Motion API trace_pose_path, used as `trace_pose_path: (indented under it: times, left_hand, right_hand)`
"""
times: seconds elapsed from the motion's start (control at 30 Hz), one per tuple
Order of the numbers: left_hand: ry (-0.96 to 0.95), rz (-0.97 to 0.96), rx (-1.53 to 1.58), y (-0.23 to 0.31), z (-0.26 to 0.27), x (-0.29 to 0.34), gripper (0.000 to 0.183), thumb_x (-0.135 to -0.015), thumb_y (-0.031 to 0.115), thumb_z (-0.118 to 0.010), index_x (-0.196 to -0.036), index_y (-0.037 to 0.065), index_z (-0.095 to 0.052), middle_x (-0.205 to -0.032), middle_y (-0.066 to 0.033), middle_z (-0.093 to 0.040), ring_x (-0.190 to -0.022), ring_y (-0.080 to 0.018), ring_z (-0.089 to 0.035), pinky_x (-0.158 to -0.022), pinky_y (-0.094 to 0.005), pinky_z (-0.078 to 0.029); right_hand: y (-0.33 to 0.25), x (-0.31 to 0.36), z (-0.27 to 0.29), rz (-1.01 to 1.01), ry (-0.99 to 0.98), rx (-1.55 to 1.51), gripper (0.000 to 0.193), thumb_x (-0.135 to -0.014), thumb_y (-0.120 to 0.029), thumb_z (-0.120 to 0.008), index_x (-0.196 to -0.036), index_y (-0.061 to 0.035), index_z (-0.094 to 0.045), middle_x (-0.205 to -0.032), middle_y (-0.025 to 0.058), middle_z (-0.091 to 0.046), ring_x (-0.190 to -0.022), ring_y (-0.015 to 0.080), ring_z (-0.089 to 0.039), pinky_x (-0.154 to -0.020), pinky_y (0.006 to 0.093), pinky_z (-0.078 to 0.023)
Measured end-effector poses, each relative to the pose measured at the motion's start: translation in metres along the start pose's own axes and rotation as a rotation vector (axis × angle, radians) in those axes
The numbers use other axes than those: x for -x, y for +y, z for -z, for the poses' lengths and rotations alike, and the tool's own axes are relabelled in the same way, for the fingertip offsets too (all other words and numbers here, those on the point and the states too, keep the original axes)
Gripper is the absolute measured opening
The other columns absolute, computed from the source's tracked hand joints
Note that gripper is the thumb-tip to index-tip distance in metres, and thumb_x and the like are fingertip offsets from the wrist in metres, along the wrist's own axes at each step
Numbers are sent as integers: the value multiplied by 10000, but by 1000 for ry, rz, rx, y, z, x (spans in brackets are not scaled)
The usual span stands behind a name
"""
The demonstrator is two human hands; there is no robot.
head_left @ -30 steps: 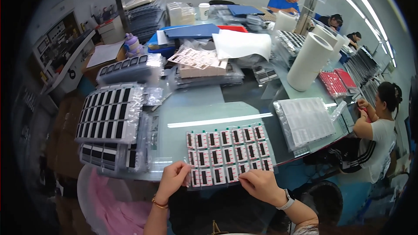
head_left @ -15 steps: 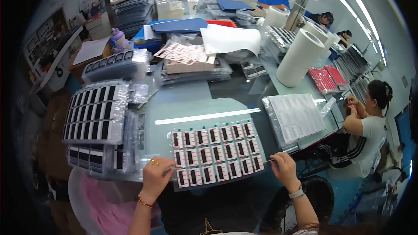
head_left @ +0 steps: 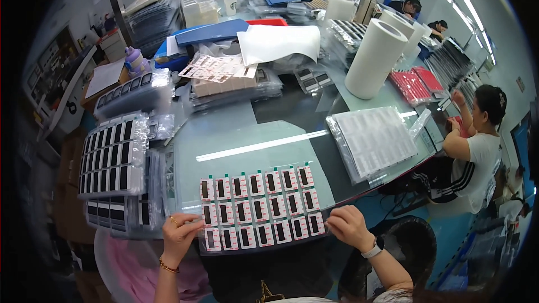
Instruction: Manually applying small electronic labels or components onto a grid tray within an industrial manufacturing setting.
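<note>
A clear plastic tray (head_left: 264, 252) lies at the table's near edge, filled with three rows of small white-framed panels (head_left: 259, 209). Each panel has red print and a green tab, and most have a black strip. The lower-left one looks greyer. My left hand (head_left: 181, 234) is closed in a pinch at the tray's left edge, a ring on one finger and bracelets at the wrist. At the right edge my right hand (head_left: 352, 228), with a watch below it, has its fingers curled in against the tray. Its fingertips are partly hidden.
Bagged stacks of black-striped trays (head_left: 112, 157) stand at left. White-covered trays (head_left: 373, 137) lie at right, with tall white rolls (head_left: 376, 59) behind. Printed sheets (head_left: 216, 67) and blue folders (head_left: 213, 32) are piled farther back. A co-worker (head_left: 477, 126) sits at right.
The whole view has shifted, so the tray and both hands appear farther left and slightly lower. My right fingers are nearer the tray's edge. The co-worker at right has raised a hand.
</note>
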State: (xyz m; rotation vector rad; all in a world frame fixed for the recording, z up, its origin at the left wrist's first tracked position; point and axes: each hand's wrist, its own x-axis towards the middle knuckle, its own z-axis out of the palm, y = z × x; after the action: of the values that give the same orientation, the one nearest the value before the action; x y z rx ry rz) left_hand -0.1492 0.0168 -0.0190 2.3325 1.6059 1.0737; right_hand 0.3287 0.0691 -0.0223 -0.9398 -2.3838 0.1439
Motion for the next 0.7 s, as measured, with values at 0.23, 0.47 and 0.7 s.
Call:
trace_pose_path:
  times: [0.23,0.47,0.7]
  left_hand:
    - [56,104,0,2,-8,14,311,-658,7,-853,-949,102,-796,-1149,-95,-680,-952,-259,-645,-756,-359,-513]
    - [44,72,-51,3,-9,15,335,-642,-19,-838,-953,100,-794,-1150,-99,-681,-973,-262,-646,-766,-351,-509]
    - [51,91,-45,2,-11,19,317,-663,-27,-828,-955,93,-797,-1146,-98,-682,-968,-249,-646,-763,-342,-510]
  right_hand:
    - [7,-13,-12,-66,70,66,421,-748,-98,-834,-1149,-117,-708,-1087,53,-640,-978,272,-614,-852,392,-493]
    - [-1,-34,-8,4,-44,154,544,-787,-56,-743,-1307,-191,-663,-1334,46,-608,-1219,261,-571,-1002,409,-431]
    - [4,-51,15,66,-194,163,516,-814,-13,-696,-1304,-169,-655,-1411,70,-579,-1332,296,-514,-1032,425,-414]
